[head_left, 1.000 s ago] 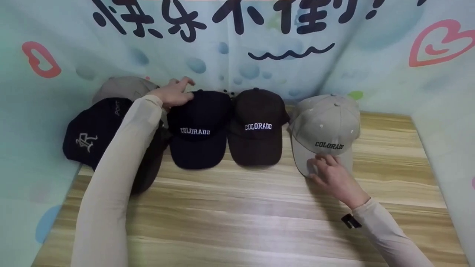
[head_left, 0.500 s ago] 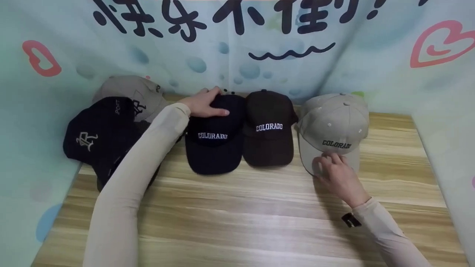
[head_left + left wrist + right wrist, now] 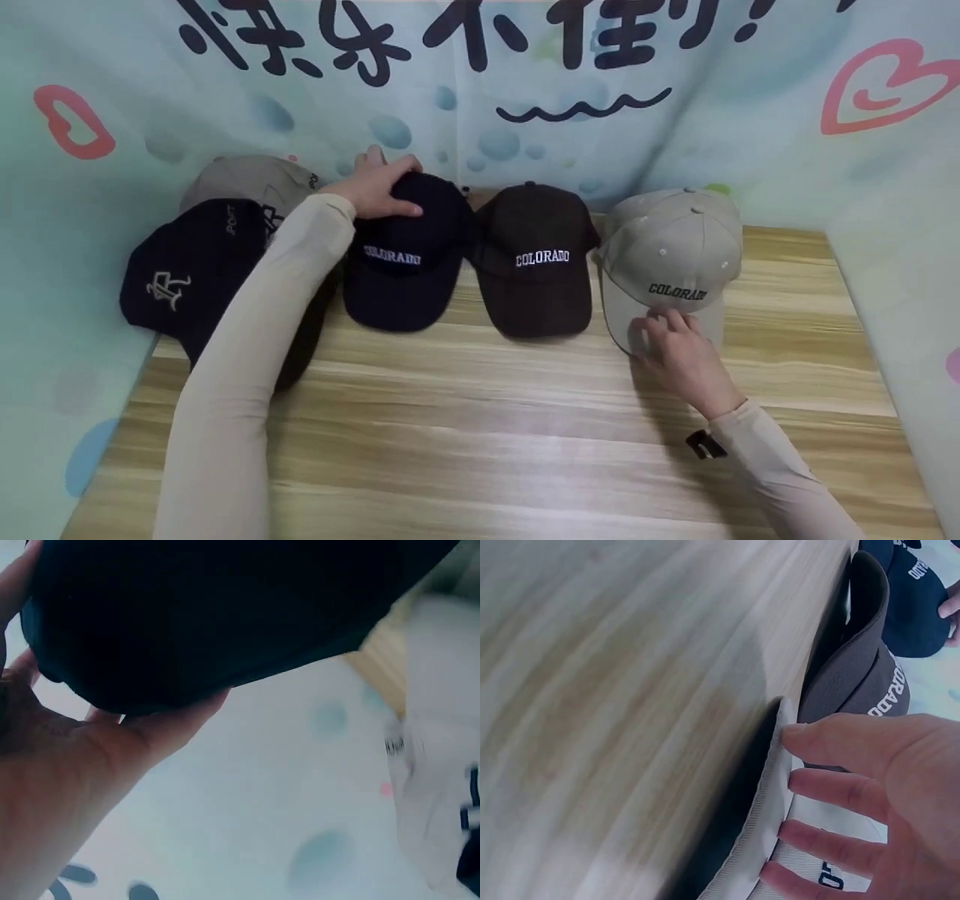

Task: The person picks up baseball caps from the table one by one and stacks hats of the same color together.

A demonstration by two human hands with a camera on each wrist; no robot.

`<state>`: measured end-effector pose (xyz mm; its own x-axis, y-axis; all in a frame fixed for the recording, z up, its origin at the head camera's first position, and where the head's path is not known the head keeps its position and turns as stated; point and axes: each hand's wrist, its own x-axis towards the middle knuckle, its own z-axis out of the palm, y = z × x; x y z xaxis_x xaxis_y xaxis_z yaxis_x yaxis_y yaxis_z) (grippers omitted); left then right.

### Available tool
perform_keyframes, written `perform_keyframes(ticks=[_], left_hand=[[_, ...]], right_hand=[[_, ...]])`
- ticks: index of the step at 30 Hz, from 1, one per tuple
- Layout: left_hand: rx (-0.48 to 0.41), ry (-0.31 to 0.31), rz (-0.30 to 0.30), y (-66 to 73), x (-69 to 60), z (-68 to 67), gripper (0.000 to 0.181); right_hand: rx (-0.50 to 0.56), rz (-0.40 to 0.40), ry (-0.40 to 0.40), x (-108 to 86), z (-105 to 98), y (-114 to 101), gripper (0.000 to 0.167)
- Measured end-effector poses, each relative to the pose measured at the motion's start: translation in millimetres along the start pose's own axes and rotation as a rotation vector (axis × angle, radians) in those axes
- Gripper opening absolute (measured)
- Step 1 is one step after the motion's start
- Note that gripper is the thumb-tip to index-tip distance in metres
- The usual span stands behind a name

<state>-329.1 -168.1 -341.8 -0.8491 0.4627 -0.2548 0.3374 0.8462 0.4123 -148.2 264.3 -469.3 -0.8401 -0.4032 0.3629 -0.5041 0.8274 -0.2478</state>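
At the back of the table, my left hand (image 3: 381,187) grips the crown of a navy COLORADO baseball cap (image 3: 405,296), thumb on its front and fingers behind. In the left wrist view, the dark navy cap (image 3: 210,615) fills the upper part and the thumb lies along its edge. A dark brown COLORADO cap (image 3: 536,225) stands to its right, untouched. Farther right, my right hand (image 3: 686,364) rests its fingertips on the brim of a light grey COLORADO cap (image 3: 671,240). The right wrist view shows fairly straight fingers on the grey cap's brim (image 3: 774,791).
Left of the row sit a navy cap (image 3: 169,262) with an R emblem and a grey cap (image 3: 236,180) behind it. A dark brim (image 3: 300,356) shows beside my left sleeve. Printed cloth walls (image 3: 465,135) enclose the wooden table (image 3: 480,435) at the back and sides.
My left hand takes hold of the navy COLORADO cap, which shifts right, then back left and tilts. The brown and light grey caps have shifted slightly right, my right hand with the grey one.
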Motion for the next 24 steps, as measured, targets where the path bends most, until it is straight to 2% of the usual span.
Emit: perform_keyframes(ticks=[4,6,10,13,16,24], left_hand=[[0.015,-0.013,-0.057,-4.5,-1.3,-5.4,0.056],[0.021,-0.027,-0.076,-5.1,-1.1,-6.1,0.057],[0.021,-0.039,-0.098,-4.1,-1.3,-6.1,0.058],[0.015,-0.030,-0.104,-3.6,-2.8,-5.5,0.058],[0.013,-0.021,-0.117,-4.4,-4.4,-4.5,0.058],[0.025,-0.002,-0.212,-8.5,-4.7,-9.4,0.062]], right_hand=[[0.040,0.002,-0.060,8.4,0.6,-17.3,0.035],[0.085,-0.014,-0.121,16.4,3.3,-29.7,0.045],[0.172,-0.107,-0.238,36.3,14.7,-52.1,0.059],[0.170,-0.164,-0.283,48.0,24.9,-63.4,0.055],[0.141,-0.172,-0.291,53.6,31.8,-69.3,0.048],[0.112,-0.101,-0.262,58.1,33.2,-77.2,0.046]])
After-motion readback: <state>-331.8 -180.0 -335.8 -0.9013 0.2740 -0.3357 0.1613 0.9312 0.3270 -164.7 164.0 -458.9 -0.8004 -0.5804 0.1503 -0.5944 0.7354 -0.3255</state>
